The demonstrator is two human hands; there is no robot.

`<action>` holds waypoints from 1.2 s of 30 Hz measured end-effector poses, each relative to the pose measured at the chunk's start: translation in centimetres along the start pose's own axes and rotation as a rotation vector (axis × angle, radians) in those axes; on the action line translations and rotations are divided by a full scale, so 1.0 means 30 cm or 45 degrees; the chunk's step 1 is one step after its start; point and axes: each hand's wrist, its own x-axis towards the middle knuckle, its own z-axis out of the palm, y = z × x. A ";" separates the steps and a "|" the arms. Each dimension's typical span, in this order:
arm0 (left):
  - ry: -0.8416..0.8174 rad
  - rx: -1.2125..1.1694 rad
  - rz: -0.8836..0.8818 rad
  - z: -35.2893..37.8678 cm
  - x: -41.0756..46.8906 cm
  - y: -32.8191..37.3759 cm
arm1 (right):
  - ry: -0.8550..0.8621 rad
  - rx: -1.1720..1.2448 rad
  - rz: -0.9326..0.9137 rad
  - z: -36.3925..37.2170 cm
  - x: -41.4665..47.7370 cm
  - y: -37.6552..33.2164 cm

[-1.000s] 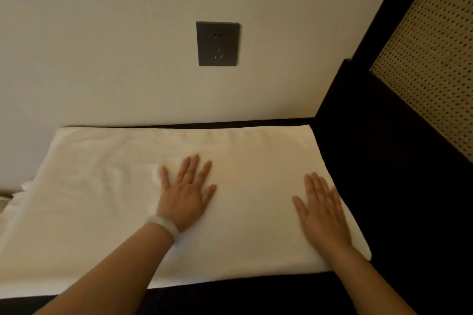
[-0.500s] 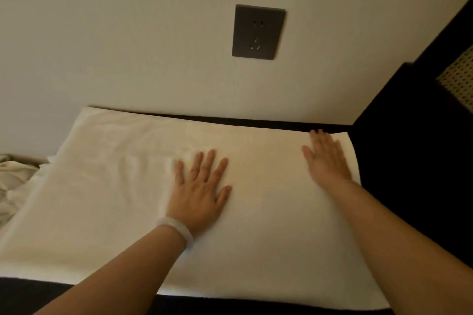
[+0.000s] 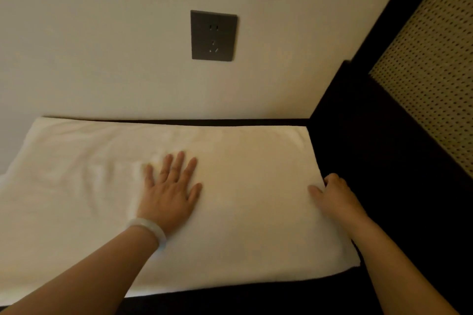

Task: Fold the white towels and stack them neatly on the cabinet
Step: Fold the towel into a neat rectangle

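- At the right edge of the cabinet (image 3: 230,300), the right grip (image 3: 332,194) curls round the towel (image 3: 256,233) border; the left grip (image 3: 169,197) presses flat, fingers spread
- Fold seems to be starting: next, carry that border leftward

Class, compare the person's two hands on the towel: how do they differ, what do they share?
Left hand presses the white towel flat-palmed, fingers spread, near its middle; right hand curls over its right edge. Left wrist wears a pale bangle; right wrist is bare. Both touch it.

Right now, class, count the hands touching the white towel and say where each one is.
2. The left hand lies flat near the middle of the white towel; the right hand grips its right edge. Neither is hidden.
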 end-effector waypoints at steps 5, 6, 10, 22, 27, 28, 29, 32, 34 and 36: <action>-0.025 0.004 0.012 -0.004 -0.002 -0.005 | -0.389 0.548 0.119 -0.082 -0.050 0.033; -0.033 -0.018 0.014 -0.006 -0.006 -0.007 | -0.472 0.669 0.114 -0.107 -0.062 0.035; -0.145 -0.091 0.024 -0.033 0.004 -0.020 | -0.663 0.775 -0.016 -0.209 -0.114 -0.026; -0.037 -2.164 -0.664 -0.221 -0.148 -0.219 | -1.035 0.704 -0.629 -0.037 -0.426 -0.734; 0.191 -1.524 -0.557 -0.174 -0.164 -0.306 | -0.293 0.141 -0.696 0.163 -0.362 -0.747; 0.255 -1.226 -0.431 -0.160 -0.159 -0.328 | -0.138 -0.016 -0.723 0.196 -0.350 -0.732; 0.286 -0.937 -0.305 -0.145 -0.155 -0.348 | -0.065 -0.123 -0.759 0.234 -0.341 -0.716; 0.125 -0.354 -0.107 -0.091 -0.143 -0.389 | -0.001 -0.416 -0.860 0.358 -0.333 -0.657; 0.008 -0.130 -0.055 -0.053 -0.155 -0.385 | 0.076 -0.482 -0.880 0.392 -0.329 -0.613; -0.011 -0.061 -0.029 -0.028 -0.165 -0.353 | 0.124 -0.482 -0.895 0.383 -0.308 -0.568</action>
